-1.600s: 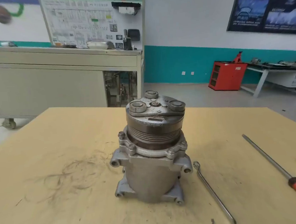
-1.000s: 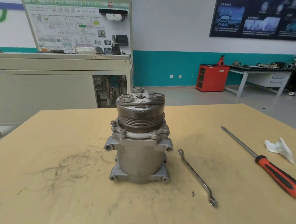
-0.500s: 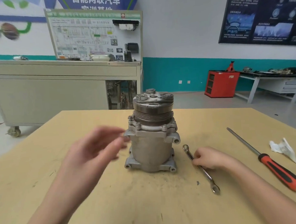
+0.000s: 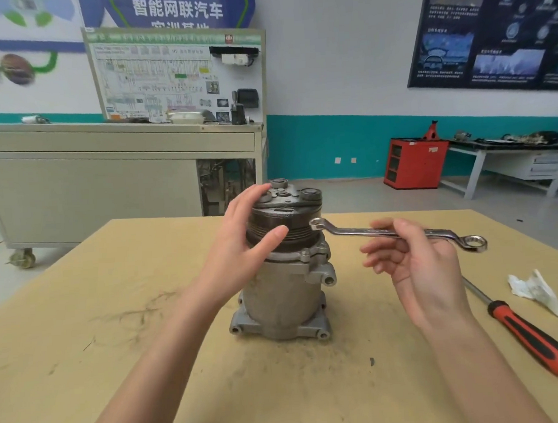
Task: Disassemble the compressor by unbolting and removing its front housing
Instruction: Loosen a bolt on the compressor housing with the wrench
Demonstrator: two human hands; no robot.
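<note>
Head camera: the left hand lays nearly straight fingers on top of the upright grey cast-metal compressor, with the thumb across its dark grooved pulley (a light touch, no clasp). Right of that thumb, the right hand pinches a silver double-ring spanner between thumb and fingertips. The ring beyond the fingertips sits just beside the pulley, above the yellow wooden table.

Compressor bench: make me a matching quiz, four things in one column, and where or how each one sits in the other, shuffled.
1 compressor
2 ring spanner
3 screwdriver
4 crumpled tissue

A white, near the table's right edge
B held in the right hand
C upright, left hand at its pulley
D lying flat, red-and-black handle

Pairs: 1-C, 2-B, 3-D, 4-A
</note>
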